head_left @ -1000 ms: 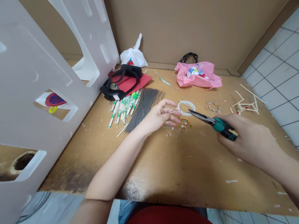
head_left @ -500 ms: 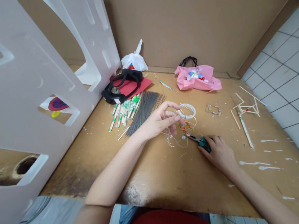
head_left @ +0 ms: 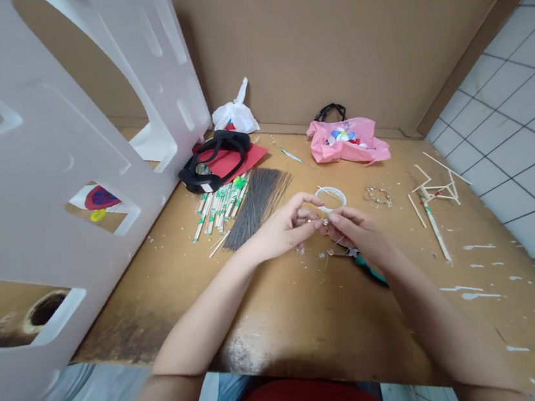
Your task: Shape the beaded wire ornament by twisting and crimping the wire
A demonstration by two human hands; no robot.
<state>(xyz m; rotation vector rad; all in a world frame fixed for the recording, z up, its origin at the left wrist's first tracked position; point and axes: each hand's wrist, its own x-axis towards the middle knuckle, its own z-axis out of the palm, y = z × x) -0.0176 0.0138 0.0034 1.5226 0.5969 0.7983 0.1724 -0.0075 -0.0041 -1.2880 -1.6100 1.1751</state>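
Observation:
My left hand (head_left: 283, 228) is closed in a pinch on a thin beaded wire (head_left: 325, 221) above the table. The fingertips of my right hand (head_left: 360, 233) meet it there, pinching the same wire from the other side. Fine detail between the fingers is too small to make out. Pliers with green and black handles (head_left: 370, 271) lie on the table below my right hand, partly hidden by it. A few clear beads (head_left: 322, 255) rest beside their jaws. Just behind my fingertips is a white ring-shaped spool (head_left: 343, 195).
Left of my hands lie a bundle of grey wires (head_left: 255, 207) and green-marked wooden sticks (head_left: 219, 206). A black headset strap (head_left: 186, 176) sits on red paper (head_left: 258, 155). Farther back is a pink bag (head_left: 373, 146); at right, a beaded bracelet (head_left: 387, 197) and a stick frame (head_left: 447, 193).
My right hand has let go of the pliers, which now lie on the table, and has moved up and left to pinch the beaded wire. My left hand stays nearly in place.

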